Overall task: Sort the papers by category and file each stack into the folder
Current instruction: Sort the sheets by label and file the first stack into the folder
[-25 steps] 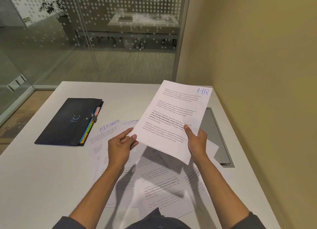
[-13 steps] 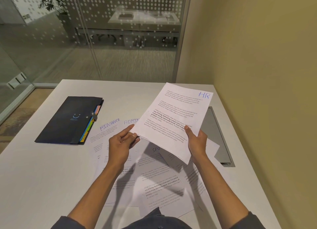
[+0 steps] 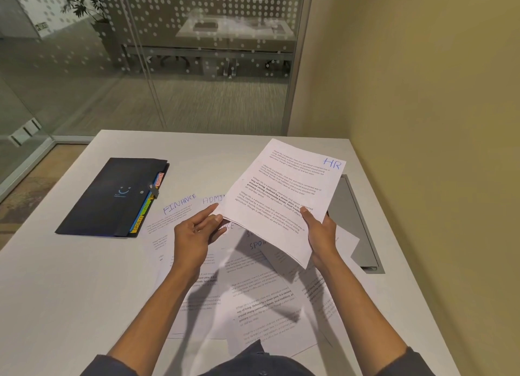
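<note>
Both hands grasping sheet marked "HR" [image 3: 284,198], left hand [image 3: 194,237] pinching corner, right hand [image 3: 320,232] gripping edge, table papers reading "FINANCE" [image 3: 180,204], possibly "ADMIN", folder [image 3: 112,198] tab "SPORTS"

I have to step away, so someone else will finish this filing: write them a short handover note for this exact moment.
Both hands hold the HR sheet above the table: left hand pinches its near-left corner, right hand grips its near-right edge.
The dark folder lies shut, far left, coloured tabs showing.
Loose papers, among them the FINANCE sheet, lie overlapping and unsorted under the hands.
Done: nothing visibly filed.
Left: sort all sheets, open folder, file each stack.
</note>
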### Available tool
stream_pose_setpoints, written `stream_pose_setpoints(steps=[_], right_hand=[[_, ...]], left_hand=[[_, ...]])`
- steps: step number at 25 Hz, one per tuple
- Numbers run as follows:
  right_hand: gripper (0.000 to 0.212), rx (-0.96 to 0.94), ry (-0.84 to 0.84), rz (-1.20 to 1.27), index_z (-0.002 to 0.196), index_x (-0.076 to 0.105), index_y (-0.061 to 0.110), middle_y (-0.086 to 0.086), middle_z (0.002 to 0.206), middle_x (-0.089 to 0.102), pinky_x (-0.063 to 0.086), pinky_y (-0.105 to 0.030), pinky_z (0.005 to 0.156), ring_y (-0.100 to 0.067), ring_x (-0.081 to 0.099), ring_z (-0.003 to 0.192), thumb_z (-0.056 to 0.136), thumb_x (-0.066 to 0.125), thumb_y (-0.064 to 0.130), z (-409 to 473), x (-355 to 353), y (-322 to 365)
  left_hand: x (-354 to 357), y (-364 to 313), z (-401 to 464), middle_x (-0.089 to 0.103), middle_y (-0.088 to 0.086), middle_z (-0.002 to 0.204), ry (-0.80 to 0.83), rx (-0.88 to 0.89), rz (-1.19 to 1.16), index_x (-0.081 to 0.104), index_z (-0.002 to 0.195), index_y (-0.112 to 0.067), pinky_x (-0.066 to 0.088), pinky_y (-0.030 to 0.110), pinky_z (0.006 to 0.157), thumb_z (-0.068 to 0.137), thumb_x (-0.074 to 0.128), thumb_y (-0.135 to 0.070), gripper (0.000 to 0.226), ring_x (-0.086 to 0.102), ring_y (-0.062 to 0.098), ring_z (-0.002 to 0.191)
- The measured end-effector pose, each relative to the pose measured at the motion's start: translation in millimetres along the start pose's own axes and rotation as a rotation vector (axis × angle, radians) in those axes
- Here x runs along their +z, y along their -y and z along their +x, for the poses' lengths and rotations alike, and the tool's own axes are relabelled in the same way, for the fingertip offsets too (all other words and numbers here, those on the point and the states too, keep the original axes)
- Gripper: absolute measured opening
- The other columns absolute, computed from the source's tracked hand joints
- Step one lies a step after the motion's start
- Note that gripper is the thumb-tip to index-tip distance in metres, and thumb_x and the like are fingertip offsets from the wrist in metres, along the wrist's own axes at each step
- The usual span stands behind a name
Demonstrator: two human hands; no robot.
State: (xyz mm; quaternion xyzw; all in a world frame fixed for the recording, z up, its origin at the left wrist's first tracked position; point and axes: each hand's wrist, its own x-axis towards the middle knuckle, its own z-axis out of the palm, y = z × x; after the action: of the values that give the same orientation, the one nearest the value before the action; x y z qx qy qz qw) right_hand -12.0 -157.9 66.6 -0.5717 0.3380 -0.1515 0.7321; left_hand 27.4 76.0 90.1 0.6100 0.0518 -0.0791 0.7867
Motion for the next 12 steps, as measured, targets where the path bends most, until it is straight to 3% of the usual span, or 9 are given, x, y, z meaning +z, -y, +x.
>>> stream_pose_setpoints(steps=[4,8,12], right_hand=[[0.015,-0.007,0.017,-0.017,0.097,0.061,0.031,-0.003,0.113,0.070,0.053,-0.045,0.095,-0.025,0.067,0.104,0.095,0.064,0.017,-1.6,1.2,1.3],[0.012,-0.035,0.023,-0.018,0.099,0.063,0.027,-0.002,0.110,0.071,0.056,-0.039,0.085,-0.022,0.069,0.098,0.095,0.064,0.016,-3.2,-0.2,1.6],[0.013,-0.066,0.098,-0.073,0.099,0.066,0.028,0.005,0.102,0.072,0.055,-0.028,0.075,-0.013,0.069,0.091,0.095,0.064,0.016,-3.9,-2.3,-0.3]], left_hand=[[-0.4,-0.6,0.5,0.075,-0.001,0.095,0.005,0.013,0.000,0.064,0.121,-0.011,0.059,0.029,0.079,0.088,0.064,-0.003,0.034,0.073,0.020,0.090],[-5.0,1.1,6.6,0.074,0.007,0.101,-0.006,-0.015,-0.043,0.067,0.116,-0.010,0.060,0.030,0.078,0.088,0.064,-0.006,0.028,0.073,0.023,0.090],[-13.7,-2.4,18.5,0.072,0.006,0.102,0.049,-0.126,0.019,0.069,0.113,-0.014,0.059,0.028,0.064,0.091,0.062,-0.020,0.024,0.067,0.023,0.086]])
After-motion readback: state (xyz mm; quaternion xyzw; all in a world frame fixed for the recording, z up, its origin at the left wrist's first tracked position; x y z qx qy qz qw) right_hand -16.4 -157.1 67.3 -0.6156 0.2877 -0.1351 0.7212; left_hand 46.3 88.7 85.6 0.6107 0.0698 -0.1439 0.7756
